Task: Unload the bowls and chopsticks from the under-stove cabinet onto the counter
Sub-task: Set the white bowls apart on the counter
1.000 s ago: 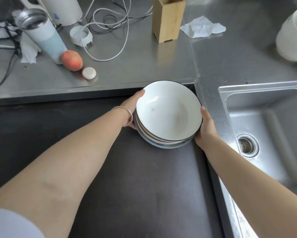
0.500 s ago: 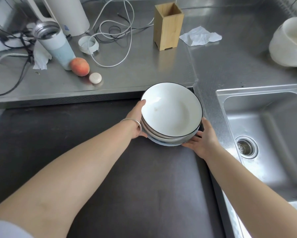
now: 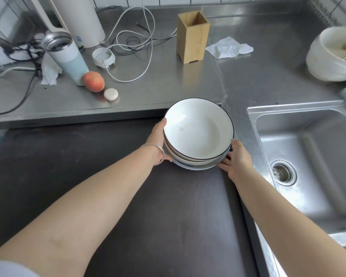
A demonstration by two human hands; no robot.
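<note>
A stack of white bowls with dark rims [image 3: 198, 128] sits at the far right corner of the dark stove top [image 3: 128, 196], against the steel counter's edge. My left hand [image 3: 158, 138], with a silver bangle on the wrist, grips the stack's left side. My right hand [image 3: 236, 158] lies at the stack's lower right, fingers spread along its base. An empty wooden holder [image 3: 192, 37] stands on the steel counter [image 3: 258, 76] behind. No chopsticks are in view.
A sink [image 3: 308, 156] lies to the right. The counter holds a tumbler [image 3: 66, 56], a peach [image 3: 93, 81], a small white disc [image 3: 111, 94], a lid [image 3: 104, 56], cables [image 3: 132, 43], a crumpled tissue [image 3: 228, 47] and a large white pot [image 3: 334, 54] at far right.
The stack has come down level onto the stove top's far right corner. My right hand slid from the stack's side to its base, fingers spreading.
</note>
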